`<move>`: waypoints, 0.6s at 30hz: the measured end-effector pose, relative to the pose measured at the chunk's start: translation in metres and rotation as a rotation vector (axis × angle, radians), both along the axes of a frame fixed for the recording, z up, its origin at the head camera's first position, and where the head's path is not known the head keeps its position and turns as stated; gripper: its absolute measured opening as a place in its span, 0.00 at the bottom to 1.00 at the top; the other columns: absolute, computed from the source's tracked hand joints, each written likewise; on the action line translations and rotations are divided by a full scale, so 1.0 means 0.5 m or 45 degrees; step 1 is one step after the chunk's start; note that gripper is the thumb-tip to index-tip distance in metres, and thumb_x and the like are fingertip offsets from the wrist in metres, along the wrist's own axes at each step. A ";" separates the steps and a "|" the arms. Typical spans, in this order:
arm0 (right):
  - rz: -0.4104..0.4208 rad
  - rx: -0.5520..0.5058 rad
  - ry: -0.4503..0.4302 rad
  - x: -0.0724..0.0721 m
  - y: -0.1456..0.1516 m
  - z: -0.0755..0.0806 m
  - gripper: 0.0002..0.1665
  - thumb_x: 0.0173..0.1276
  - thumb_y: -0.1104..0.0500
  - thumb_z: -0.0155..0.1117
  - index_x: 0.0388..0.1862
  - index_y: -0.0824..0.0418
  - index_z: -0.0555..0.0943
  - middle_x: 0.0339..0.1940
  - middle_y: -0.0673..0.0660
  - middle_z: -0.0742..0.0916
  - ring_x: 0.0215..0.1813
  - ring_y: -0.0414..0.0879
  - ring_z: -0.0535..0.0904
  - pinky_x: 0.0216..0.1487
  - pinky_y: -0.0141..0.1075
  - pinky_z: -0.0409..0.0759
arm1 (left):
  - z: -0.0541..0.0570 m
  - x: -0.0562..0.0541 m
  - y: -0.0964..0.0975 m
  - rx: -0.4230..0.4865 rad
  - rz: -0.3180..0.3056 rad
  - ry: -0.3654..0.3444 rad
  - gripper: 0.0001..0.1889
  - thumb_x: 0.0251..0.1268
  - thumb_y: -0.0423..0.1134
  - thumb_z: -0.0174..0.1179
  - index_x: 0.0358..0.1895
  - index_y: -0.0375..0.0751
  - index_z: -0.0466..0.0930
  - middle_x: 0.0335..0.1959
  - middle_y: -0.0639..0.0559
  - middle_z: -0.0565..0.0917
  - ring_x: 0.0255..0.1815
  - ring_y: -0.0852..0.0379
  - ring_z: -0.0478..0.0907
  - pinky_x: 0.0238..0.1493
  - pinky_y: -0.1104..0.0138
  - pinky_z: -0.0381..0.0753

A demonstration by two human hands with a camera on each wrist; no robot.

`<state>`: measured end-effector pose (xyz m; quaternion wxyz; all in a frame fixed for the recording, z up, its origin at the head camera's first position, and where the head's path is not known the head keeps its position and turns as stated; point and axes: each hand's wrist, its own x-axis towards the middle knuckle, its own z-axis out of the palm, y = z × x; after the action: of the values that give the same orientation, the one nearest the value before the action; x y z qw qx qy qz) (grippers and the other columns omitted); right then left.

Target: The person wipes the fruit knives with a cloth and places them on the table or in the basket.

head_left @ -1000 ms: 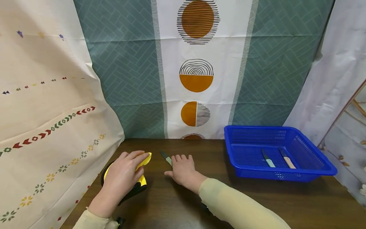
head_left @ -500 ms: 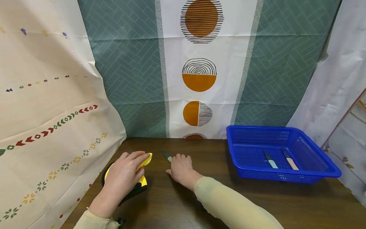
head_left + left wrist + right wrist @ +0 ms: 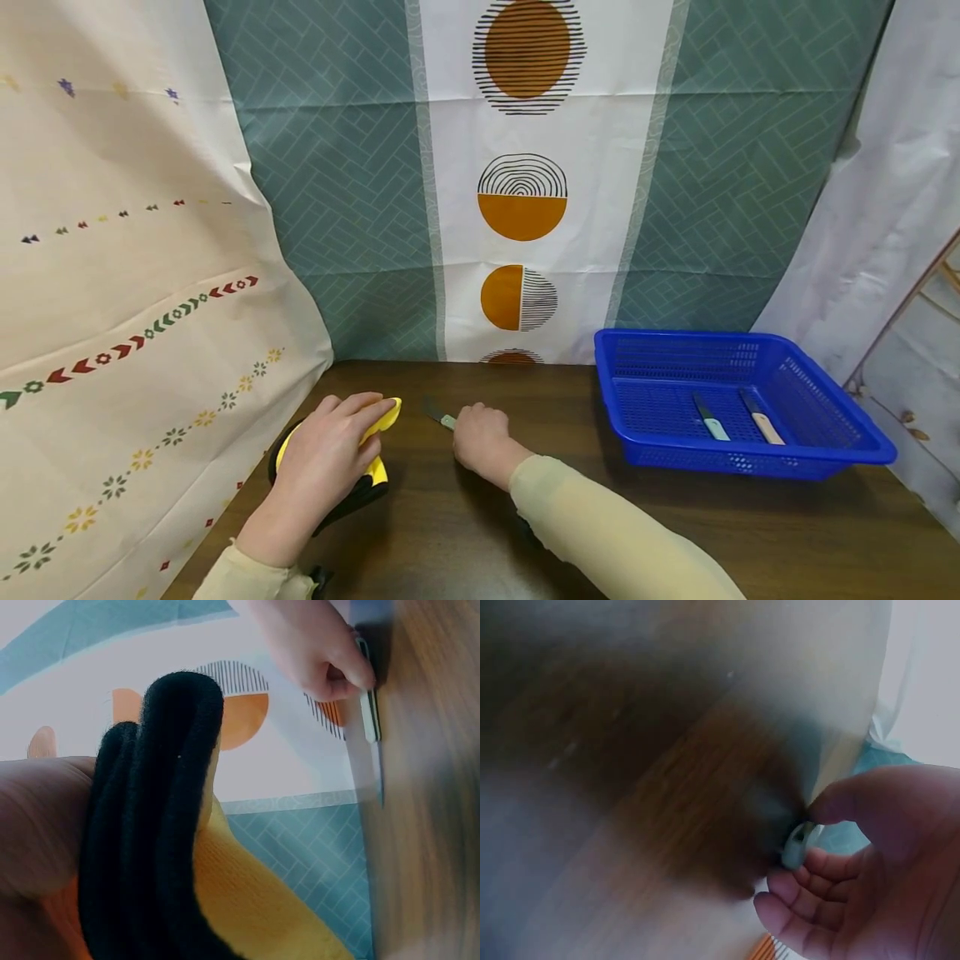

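Observation:
My left hand (image 3: 322, 454) grips a folded yellow and black cloth (image 3: 375, 473) at the left of the table. In the left wrist view the cloth (image 3: 180, 787) shows thick black folds with yellow fabric beside them. Near the table's middle, my right hand (image 3: 483, 437) pinches the pale green handle of a small knife (image 3: 447, 422), its dark blade pointing left and away. Thumb and fingers close on the knife handle (image 3: 369, 712) in the left wrist view, with the blade close along the tabletop. The handle's end (image 3: 793, 851) shows between thumb and fingers in the right wrist view.
On the right stands a blue plastic basket (image 3: 750, 454). Inside lie a knife with a light green handle (image 3: 708, 421) and one with a cream handle (image 3: 765, 425). A patterned curtain (image 3: 517, 250) hangs behind the brown table (image 3: 570, 517).
My right fingers, spread over the knife handle before, have curled and drawn in on it. The knife has turned slightly. My left hand keeps its grip on the cloth.

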<state>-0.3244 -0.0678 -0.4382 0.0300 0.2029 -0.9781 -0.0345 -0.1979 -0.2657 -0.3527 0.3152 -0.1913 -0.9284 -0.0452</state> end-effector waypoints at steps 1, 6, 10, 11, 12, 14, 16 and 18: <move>0.001 -0.003 -0.012 0.000 0.006 0.002 0.22 0.78 0.43 0.71 0.40 0.62 0.82 0.30 0.55 0.79 0.30 0.44 0.77 0.29 0.39 0.83 | 0.001 -0.001 0.001 -0.001 0.000 -0.001 0.24 0.59 0.29 0.76 0.61 0.44 0.92 0.57 0.46 0.91 0.39 0.45 0.80 0.37 0.58 0.84; 0.009 -0.024 -0.066 0.008 0.036 0.010 0.24 0.80 0.43 0.69 0.54 0.63 0.84 0.33 0.55 0.84 0.31 0.45 0.82 0.32 0.41 0.85 | 0.003 -0.004 0.007 -0.005 -0.008 -0.003 0.25 0.59 0.29 0.75 0.62 0.44 0.92 0.57 0.46 0.90 0.40 0.45 0.80 0.38 0.58 0.84; 0.008 -0.034 -0.091 0.018 0.062 0.012 0.29 0.80 0.44 0.68 0.67 0.63 0.82 0.36 0.55 0.88 0.33 0.45 0.85 0.32 0.42 0.86 | 0.004 -0.007 0.017 -0.003 -0.013 -0.007 0.25 0.59 0.29 0.75 0.63 0.46 0.92 0.58 0.47 0.90 0.40 0.45 0.80 0.38 0.58 0.84; 0.011 -0.035 -0.090 0.021 0.069 0.015 0.28 0.81 0.44 0.68 0.67 0.63 0.82 0.37 0.54 0.88 0.33 0.45 0.85 0.33 0.42 0.86 | 0.004 -0.007 0.020 -0.005 -0.015 -0.004 0.26 0.59 0.29 0.75 0.63 0.46 0.92 0.58 0.47 0.90 0.41 0.45 0.80 0.38 0.58 0.84; 0.015 -0.040 -0.087 0.024 0.076 0.017 0.27 0.81 0.45 0.68 0.65 0.62 0.83 0.36 0.54 0.88 0.33 0.45 0.85 0.33 0.42 0.87 | 0.005 -0.007 0.023 -0.007 -0.018 0.000 0.26 0.59 0.28 0.75 0.63 0.47 0.92 0.58 0.48 0.90 0.41 0.45 0.80 0.37 0.58 0.84; 0.030 -0.050 -0.078 0.032 0.090 0.023 0.24 0.82 0.45 0.67 0.62 0.63 0.83 0.36 0.54 0.88 0.34 0.45 0.85 0.33 0.42 0.86 | 0.007 -0.008 0.029 -0.008 -0.025 0.011 0.26 0.59 0.28 0.74 0.63 0.47 0.92 0.59 0.48 0.90 0.40 0.46 0.80 0.36 0.59 0.83; 0.052 -0.076 -0.051 0.041 0.106 0.030 0.19 0.83 0.47 0.65 0.54 0.63 0.83 0.33 0.53 0.85 0.32 0.45 0.83 0.32 0.42 0.85 | 0.009 -0.010 0.035 -0.004 -0.034 0.018 0.27 0.59 0.27 0.74 0.63 0.48 0.92 0.59 0.49 0.90 0.41 0.46 0.80 0.35 0.59 0.83; 0.078 -0.129 -0.012 0.052 0.122 0.037 0.15 0.83 0.50 0.64 0.46 0.62 0.81 0.30 0.53 0.81 0.29 0.46 0.80 0.30 0.42 0.83 | 0.011 -0.012 0.042 0.004 -0.048 0.018 0.27 0.60 0.27 0.73 0.63 0.48 0.91 0.59 0.49 0.90 0.41 0.46 0.80 0.37 0.58 0.83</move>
<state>-0.2986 -0.0067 -0.4196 0.0366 0.2313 -0.9721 0.0168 -0.2040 -0.2444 -0.3472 0.3214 -0.2084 -0.9223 -0.0511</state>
